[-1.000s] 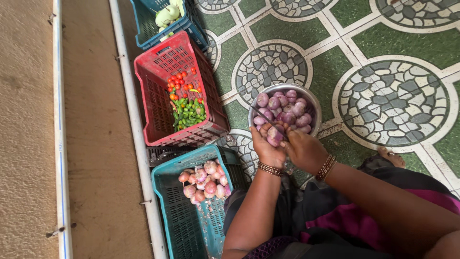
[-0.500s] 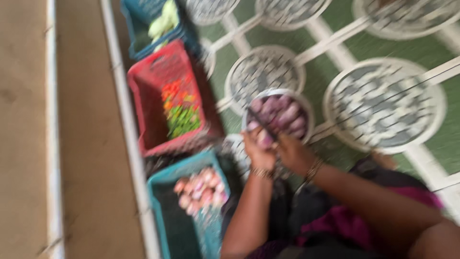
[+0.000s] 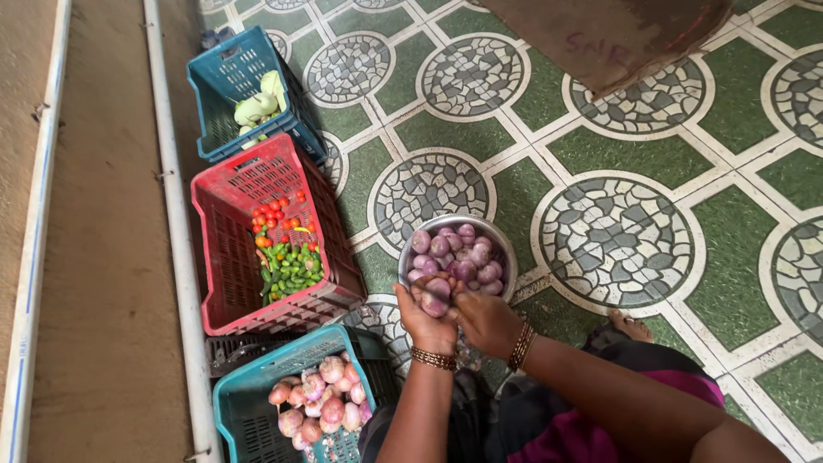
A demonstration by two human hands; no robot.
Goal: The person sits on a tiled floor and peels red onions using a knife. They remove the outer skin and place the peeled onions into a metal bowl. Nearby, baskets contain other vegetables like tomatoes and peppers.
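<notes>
Hands at work over a round steel bowl point(image 3: 501, 243) of peeled purple shallots on a green patterned tile floor point(image 3: 600, 154). Left hand point(image 3: 426, 318) curled around one small purple shallot point(image 3: 435, 302) at the bowl's near rim, right hand point(image 3: 486, 321) closed and touching it from the right; bangles on both wrists. At left, a teal plastic crate point(image 3: 240, 403) of unpeeled pink onions nearest, a red plastic crate point(image 3: 231, 257) of tomatoes and green chillies beyond, a blue plastic crate point(image 3: 225, 81) of pale vegetables farthest.
</notes>
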